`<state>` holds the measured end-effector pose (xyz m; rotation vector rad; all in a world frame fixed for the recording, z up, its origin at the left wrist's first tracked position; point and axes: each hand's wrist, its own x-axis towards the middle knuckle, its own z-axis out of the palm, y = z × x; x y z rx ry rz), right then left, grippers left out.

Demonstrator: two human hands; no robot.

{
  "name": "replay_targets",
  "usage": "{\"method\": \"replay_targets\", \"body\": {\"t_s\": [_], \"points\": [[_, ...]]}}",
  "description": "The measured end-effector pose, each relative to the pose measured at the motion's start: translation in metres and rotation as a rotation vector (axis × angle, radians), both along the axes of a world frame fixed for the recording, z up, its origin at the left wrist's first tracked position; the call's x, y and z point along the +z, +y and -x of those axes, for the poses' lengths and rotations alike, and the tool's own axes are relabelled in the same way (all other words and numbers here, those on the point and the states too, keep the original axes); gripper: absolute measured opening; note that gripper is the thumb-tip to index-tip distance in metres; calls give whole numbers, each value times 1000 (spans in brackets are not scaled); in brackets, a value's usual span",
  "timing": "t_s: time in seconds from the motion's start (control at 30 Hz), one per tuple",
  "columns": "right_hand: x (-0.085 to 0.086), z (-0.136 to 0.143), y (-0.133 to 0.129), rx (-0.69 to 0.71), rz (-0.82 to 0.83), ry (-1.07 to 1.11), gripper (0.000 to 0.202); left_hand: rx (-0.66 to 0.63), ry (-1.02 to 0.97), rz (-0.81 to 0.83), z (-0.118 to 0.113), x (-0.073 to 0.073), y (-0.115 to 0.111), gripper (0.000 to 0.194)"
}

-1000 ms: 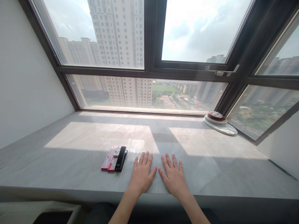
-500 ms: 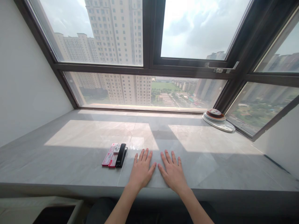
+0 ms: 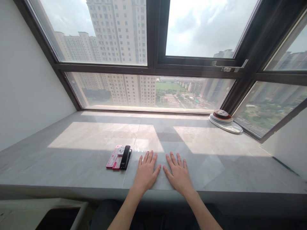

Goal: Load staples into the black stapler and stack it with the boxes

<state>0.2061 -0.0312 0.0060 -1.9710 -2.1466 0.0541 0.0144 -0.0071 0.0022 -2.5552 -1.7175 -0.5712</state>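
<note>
Red-white boxes [image 3: 111,161], contents hidden, lie beside the black stapler [image 3: 125,158].

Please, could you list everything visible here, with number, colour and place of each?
Ledge: one, grey, across picture.
Stapler: one, black, on ledge, left.
Small boxes: several, red and white, left of stapler.
Plates: one stack, white and brown, right corner.
Window frame: one, dark brown, behind ledge.
Latch: one, silver, on frame.
Walls: two, white, left and right.
Buildings: many, beige and grey, outside.
Unclear object: one, pale, lower left.
Left hand: one, bare, palm down on ledge.
Right hand: one, bare, palm down on ledge.
</note>
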Motion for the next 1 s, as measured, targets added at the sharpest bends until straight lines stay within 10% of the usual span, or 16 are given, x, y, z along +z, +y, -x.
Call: {"method": "replay_targets", "body": {"t_s": [1.0], "points": [[8, -1, -3, -2, 10, 32, 61, -3, 32, -24, 1, -4, -4, 57]]}}
